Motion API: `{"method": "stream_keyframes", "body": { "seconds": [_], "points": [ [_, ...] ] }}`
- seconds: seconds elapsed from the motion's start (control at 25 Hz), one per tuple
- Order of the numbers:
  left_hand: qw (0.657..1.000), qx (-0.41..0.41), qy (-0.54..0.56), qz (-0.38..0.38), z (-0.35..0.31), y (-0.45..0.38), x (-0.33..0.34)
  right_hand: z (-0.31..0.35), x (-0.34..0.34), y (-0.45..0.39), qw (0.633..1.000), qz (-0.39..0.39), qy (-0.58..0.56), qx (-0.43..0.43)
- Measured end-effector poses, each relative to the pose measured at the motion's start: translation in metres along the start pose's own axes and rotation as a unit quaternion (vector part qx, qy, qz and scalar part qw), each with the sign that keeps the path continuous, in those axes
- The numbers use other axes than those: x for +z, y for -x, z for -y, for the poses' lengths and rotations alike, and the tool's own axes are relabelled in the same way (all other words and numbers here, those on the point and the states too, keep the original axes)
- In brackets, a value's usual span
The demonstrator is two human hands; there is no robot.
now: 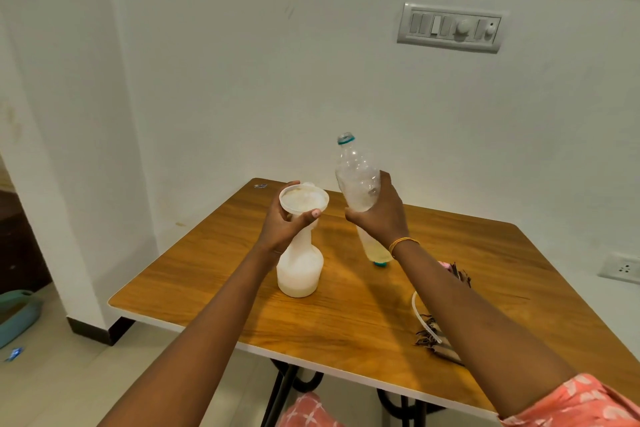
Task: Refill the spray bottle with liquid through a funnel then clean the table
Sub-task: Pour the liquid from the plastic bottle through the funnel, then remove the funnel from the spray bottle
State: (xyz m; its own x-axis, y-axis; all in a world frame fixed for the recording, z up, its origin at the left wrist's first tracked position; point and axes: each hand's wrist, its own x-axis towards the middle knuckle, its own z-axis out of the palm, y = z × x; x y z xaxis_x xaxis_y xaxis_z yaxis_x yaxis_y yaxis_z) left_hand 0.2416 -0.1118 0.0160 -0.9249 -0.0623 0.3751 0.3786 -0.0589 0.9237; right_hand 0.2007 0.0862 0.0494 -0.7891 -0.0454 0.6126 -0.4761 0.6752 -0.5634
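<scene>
White plastic spray bottle (300,267) stands on the wooden table (346,305); the left hand (282,224) pinches the funnel (304,202) in its neck. Right hand (381,215) grips a clear bottle (360,184) (uncapped, tilted) just beside.

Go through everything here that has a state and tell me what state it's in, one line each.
Spray bottle: upright on the table, top off, funnel in its neck.
Funnel: holds whitish liquid, gripped by the left hand.
Clear bottle: uncapped, roughly upright, held by the right hand.
Teal cap: lying on the table.
</scene>
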Motion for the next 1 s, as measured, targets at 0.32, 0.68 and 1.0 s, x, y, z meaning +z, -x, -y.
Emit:
{"method": "stream_keyframes", "body": {
  "seconds": [0.32, 0.68, 1.0],
  "points": [
    [1.000, -0.015, -0.002, -0.001, 0.004, 0.002, -0.001, -0.008, 0.031, 0.024, 0.986, -0.006, -0.103, 0.129],
    [1.000, -0.015, -0.010, 0.001, 0.004, 0.001, 0.000, -0.010, 0.024, 0.032, 0.983, -0.025, -0.118, 0.138],
    [1.000, -0.016, -0.012, -0.002, 0.000, 0.005, 0.002, 0.040, 0.008, 0.036, 0.964, 0.030, 0.069, -0.255]
  ]
}}
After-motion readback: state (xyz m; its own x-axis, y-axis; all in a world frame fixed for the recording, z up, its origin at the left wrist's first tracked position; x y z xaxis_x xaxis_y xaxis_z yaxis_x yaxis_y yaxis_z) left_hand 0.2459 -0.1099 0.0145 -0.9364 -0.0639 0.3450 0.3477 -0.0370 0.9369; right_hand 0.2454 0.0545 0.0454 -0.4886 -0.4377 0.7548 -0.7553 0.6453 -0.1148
